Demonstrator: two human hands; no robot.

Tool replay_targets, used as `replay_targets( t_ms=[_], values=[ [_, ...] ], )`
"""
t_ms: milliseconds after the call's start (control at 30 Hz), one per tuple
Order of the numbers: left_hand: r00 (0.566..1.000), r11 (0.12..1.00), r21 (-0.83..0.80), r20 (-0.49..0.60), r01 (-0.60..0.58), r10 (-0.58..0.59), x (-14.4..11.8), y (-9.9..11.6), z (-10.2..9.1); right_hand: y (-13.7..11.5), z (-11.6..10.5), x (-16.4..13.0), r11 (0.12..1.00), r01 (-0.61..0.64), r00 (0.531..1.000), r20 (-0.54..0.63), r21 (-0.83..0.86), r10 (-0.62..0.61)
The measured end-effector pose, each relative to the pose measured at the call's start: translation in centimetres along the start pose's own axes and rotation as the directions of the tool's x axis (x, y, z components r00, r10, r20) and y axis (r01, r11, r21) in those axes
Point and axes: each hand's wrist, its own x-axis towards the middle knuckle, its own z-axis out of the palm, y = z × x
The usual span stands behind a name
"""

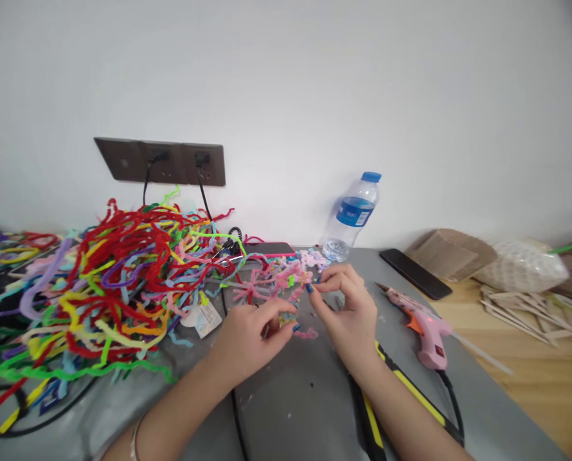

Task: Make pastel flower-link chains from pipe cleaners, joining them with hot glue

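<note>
My left hand [253, 333] rests on the grey mat [295, 397] with its fingers curled over a small pink and yellow pipe-cleaner piece [305, 333]. My right hand [348, 307] is raised just beside it, pinching a pink pipe-cleaner shape [276, 278] between thumb and fingertips. The fingernails are painted blue. A big tangled heap of coloured pipe cleaners [113, 282] lies to the left of both hands.
A pink glue gun [423, 323] lies right of my right hand, its cable trailing toward me. A water bottle [351, 218], two dark phones [415, 274] [269, 248], wall sockets [163, 162], cardboard [451, 253] and wooden sticks [526, 310] stand further back and right.
</note>
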Motion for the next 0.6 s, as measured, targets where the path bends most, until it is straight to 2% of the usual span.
replay_targets(
  t_ms=[100, 200, 267, 367, 433, 467, 600],
  values=[
    [0.996, 0.995, -0.051, 0.046, 0.081, -0.079, 0.0, 0.1, -0.1, -0.1, 0.1, -0.2, 1.000, 0.008, 1.000, 0.009, -0.003, -0.008],
    [0.964, 0.951, -0.191, 0.159, 0.242, -0.214, 0.0, 0.5, 0.0, -0.3, 0.2, -0.4, 1.000, 0.008, 1.000, 0.020, 0.000, -0.008],
    [0.911, 0.854, -0.344, 0.282, 0.390, -0.302, 0.1, 0.9, 0.2, -0.4, 0.3, -0.5, 1.000, 0.013, 0.999, 0.030, -0.006, -0.013],
    [0.819, 0.597, -0.568, 0.465, 0.567, -0.336, 0.1, 1.3, 0.6, -0.7, 0.4, -0.6, 1.000, 0.025, 0.999, 0.045, -0.013, -0.025],
    [0.796, 0.456, -0.653, 0.515, 0.604, -0.317, 0.1, 1.5, 0.8, -0.8, 0.4, -0.7, 0.999, 0.044, 0.998, 0.053, -0.010, -0.044],
    [0.796, 0.418, -0.678, 0.517, 0.605, -0.314, 0.2, 1.5, 0.9, -0.9, 0.5, -0.6, 0.998, 0.058, 0.997, 0.057, -0.006, -0.058],
    [0.813, 0.391, -0.717, 0.460, 0.577, -0.357, 0.3, 1.4, 1.0, -1.1, 0.4, -0.6, 0.995, 0.101, 0.992, 0.076, 0.024, -0.102]
  ],
)
